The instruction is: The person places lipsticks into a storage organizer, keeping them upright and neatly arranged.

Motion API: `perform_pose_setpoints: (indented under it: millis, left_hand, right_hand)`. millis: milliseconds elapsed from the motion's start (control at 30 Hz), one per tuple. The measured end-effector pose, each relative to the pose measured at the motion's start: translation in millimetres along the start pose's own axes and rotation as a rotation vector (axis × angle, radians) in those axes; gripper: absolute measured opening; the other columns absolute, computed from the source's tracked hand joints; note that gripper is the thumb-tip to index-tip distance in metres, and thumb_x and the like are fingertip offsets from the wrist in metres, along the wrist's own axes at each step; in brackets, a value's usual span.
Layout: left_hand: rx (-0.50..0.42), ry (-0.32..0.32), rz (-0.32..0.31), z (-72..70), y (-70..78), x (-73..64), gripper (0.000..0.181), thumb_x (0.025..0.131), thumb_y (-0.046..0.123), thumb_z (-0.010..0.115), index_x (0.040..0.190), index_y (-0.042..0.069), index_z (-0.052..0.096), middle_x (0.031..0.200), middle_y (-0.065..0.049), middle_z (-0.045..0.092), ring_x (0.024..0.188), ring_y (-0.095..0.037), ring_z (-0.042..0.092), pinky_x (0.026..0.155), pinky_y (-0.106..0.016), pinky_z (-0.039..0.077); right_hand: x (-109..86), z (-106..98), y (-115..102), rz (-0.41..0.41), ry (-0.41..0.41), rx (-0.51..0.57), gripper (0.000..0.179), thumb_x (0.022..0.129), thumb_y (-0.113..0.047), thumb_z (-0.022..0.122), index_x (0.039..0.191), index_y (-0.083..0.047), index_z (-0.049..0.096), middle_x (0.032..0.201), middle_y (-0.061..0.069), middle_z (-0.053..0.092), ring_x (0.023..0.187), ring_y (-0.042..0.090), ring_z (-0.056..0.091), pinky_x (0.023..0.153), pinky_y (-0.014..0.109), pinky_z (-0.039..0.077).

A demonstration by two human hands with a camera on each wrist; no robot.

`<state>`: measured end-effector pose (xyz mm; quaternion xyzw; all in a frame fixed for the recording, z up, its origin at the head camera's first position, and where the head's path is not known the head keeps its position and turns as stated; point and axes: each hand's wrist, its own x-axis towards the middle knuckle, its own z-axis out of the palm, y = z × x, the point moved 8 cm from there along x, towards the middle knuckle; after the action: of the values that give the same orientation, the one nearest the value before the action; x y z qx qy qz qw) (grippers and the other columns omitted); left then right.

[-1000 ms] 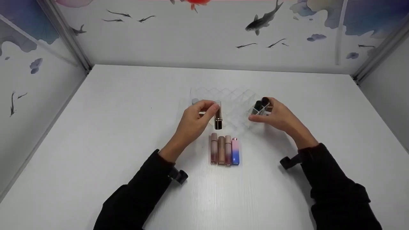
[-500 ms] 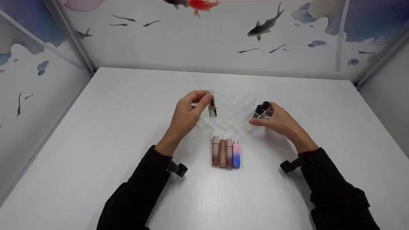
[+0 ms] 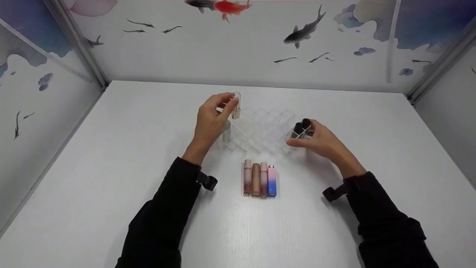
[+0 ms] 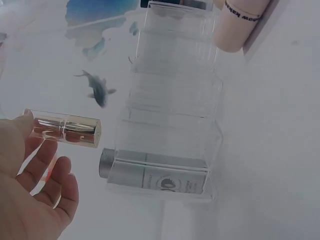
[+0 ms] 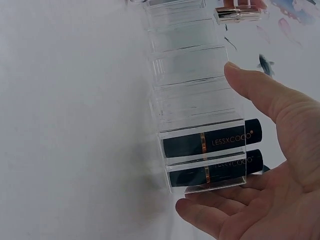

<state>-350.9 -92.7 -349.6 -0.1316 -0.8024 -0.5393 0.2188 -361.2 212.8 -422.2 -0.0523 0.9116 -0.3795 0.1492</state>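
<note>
Spreading past the lower edge of the head view, the white table (image 3: 93, 193) is cut off there, as are both black sleeves (image 3: 160, 216). Near its middle stands a clear organizer (image 4: 170, 90), so transparent that its compartments are hard to make out from above; each wrist view crops its far end. The right hand (image 3: 321, 139) grips the organizer's right end, thumb on one side and fingers on the other; in the head view most of those fingers are hidden. The left hand (image 3: 210, 119) pinches a lipstick (image 4: 67, 128) between thumb and fingers, covering part of one end. The silver tube (image 4: 160, 172) sits in the left end compartment, its small print too faint to read. Two black tubes (image 5: 220, 143) fill the right end compartments, the lettering on one blurred by plastic. Four tubes (image 3: 256, 179) lie side by side in front. A second ago the lipstick was nearer those four; now it is farther back and to the left, held apart from the organizer. The right hand has kept its hold.
</note>
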Motion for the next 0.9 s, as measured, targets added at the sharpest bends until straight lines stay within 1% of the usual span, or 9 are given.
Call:
perform_pose_setpoints:
  millis: [67, 200, 333, 433, 533, 633, 767, 833, 900]
  left_hand:
    - [0.017, 0.009, -0.004, -0.7, -3.5, 0.8, 0.035, 0.101, 0.031, 0.067, 0.127, 0.009, 0.070, 0.109, -0.001, 0.069, 0.099, -0.012, 0.061, 0.080, -0.028, 0.052]
    - [0.038, 0.005, 0.002, 0.8, -8.7, -0.7, 0.035, 0.100, 0.032, 0.068, 0.126, 0.008, 0.071, 0.109, -0.003, 0.071, 0.099, -0.013, 0.063, 0.080, -0.029, 0.051]
    - [0.083, 0.025, 0.006, 1.3, -14.2, -3.3, 0.035, 0.097, 0.033, 0.071, 0.121, 0.007, 0.074, 0.109, -0.004, 0.074, 0.098, -0.015, 0.065, 0.080, -0.030, 0.052]
    - [0.116, 0.035, -0.005, 2.9, -18.3, -5.8, 0.035, 0.096, 0.033, 0.074, 0.118, 0.006, 0.076, 0.107, -0.005, 0.075, 0.096, -0.017, 0.066, 0.080, -0.033, 0.054]
    - [0.147, 0.023, -0.014, 2.6, -20.8, -7.8, 0.034, 0.095, 0.032, 0.074, 0.116, 0.004, 0.077, 0.105, -0.008, 0.075, 0.095, -0.022, 0.066, 0.082, -0.038, 0.054]
    - [0.208, 0.006, -0.009, 1.7, -21.0, -8.2, 0.033, 0.095, 0.030, 0.075, 0.112, 0.002, 0.078, 0.103, -0.011, 0.075, 0.095, -0.028, 0.066, 0.083, -0.040, 0.053]
    - [0.304, -0.016, -0.007, 1.5, -20.7, -7.4, 0.032, 0.093, 0.031, 0.076, 0.107, 0.002, 0.079, 0.101, -0.013, 0.074, 0.094, -0.030, 0.066, 0.081, -0.039, 0.051]
    - [0.330, -0.029, -0.018, 1.9, -21.5, -7.4, 0.032, 0.093, 0.031, 0.076, 0.106, 0.002, 0.079, 0.101, -0.013, 0.074, 0.094, -0.029, 0.065, 0.081, -0.039, 0.051]
    - [0.337, -0.041, -0.033, 2.2, -22.5, -7.7, 0.031, 0.092, 0.030, 0.077, 0.104, 0.002, 0.079, 0.101, -0.014, 0.073, 0.096, -0.028, 0.065, 0.082, -0.040, 0.051]
  right_hand:
    - [0.6, -0.3, -0.3, -0.001, 0.004, 0.000, 0.129, 0.075, -0.069, 0.079, 0.161, 0.001, 0.014, 0.157, 0.026, 0.036, 0.146, 0.040, 0.033, 0.118, 0.058, 0.026]
    - [1.1, 0.1, -0.8, -0.004, 0.007, 0.003, 0.127, 0.076, -0.067, 0.080, 0.161, 0.001, 0.015, 0.157, 0.025, 0.036, 0.146, 0.040, 0.033, 0.117, 0.058, 0.027]
    - [1.0, 1.0, -1.3, -0.014, 0.002, 0.014, 0.126, 0.076, -0.066, 0.080, 0.161, 0.001, 0.015, 0.157, 0.025, 0.036, 0.146, 0.039, 0.034, 0.117, 0.057, 0.028]
    - [-0.6, 0.0, -0.3, -0.018, 0.000, 0.013, 0.126, 0.077, -0.067, 0.079, 0.161, 0.001, 0.014, 0.158, 0.025, 0.036, 0.147, 0.039, 0.033, 0.117, 0.057, 0.028]
    - [-0.9, 0.1, -0.2, -0.014, 0.002, 0.011, 0.126, 0.077, -0.067, 0.079, 0.161, 0.001, 0.014, 0.158, 0.025, 0.036, 0.147, 0.039, 0.033, 0.117, 0.057, 0.027]
    - [0.1, 0.0, 0.0, -0.012, 0.007, 0.013, 0.125, 0.077, -0.066, 0.080, 0.161, 0.001, 0.015, 0.158, 0.025, 0.036, 0.146, 0.039, 0.034, 0.117, 0.057, 0.028]
    - [0.9, 0.0, 0.8, -0.004, 0.006, 0.022, 0.125, 0.077, -0.064, 0.080, 0.161, 0.000, 0.014, 0.159, 0.024, 0.035, 0.147, 0.038, 0.033, 0.117, 0.057, 0.027]
    - [0.6, -0.5, 1.1, 0.000, 0.007, 0.022, 0.125, 0.077, -0.065, 0.080, 0.161, 0.000, 0.014, 0.159, 0.023, 0.035, 0.147, 0.038, 0.033, 0.118, 0.057, 0.027]
    - [0.0, -1.0, 0.7, -0.002, 0.007, 0.015, 0.125, 0.077, -0.066, 0.080, 0.161, 0.000, 0.014, 0.159, 0.023, 0.036, 0.147, 0.038, 0.033, 0.118, 0.057, 0.026]
